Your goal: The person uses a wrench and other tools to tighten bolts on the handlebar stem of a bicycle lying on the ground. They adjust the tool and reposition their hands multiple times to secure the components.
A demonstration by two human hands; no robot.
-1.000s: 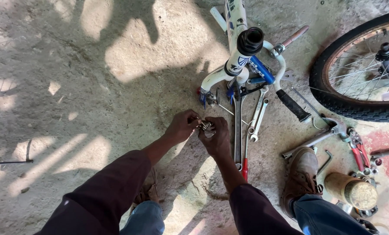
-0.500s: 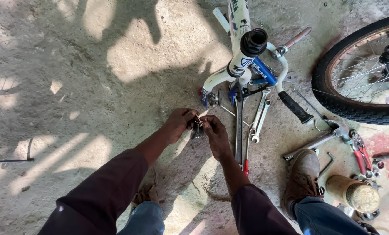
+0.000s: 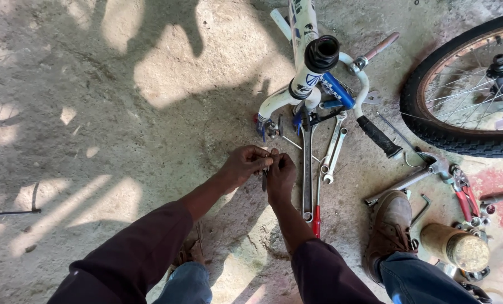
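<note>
While pinched between the fingertips of left hand (image 3: pixel 245 164) and right hand (image 3: pixel 281 175), a small dark metal part (image 3: pixel 264 179) is held, slim, hanging just below both closed grips.

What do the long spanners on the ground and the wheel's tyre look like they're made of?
The spanners look like bare steel: silvery grey with a dull shine. The tyre looks like black rubber, matt with a knobbly tread. The ground seems rough concrete, grey and gritty.

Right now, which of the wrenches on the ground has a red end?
The thin wrench lying closest to the right hand; its near tip is red. The long one and the angled pair are plain silver.
</note>
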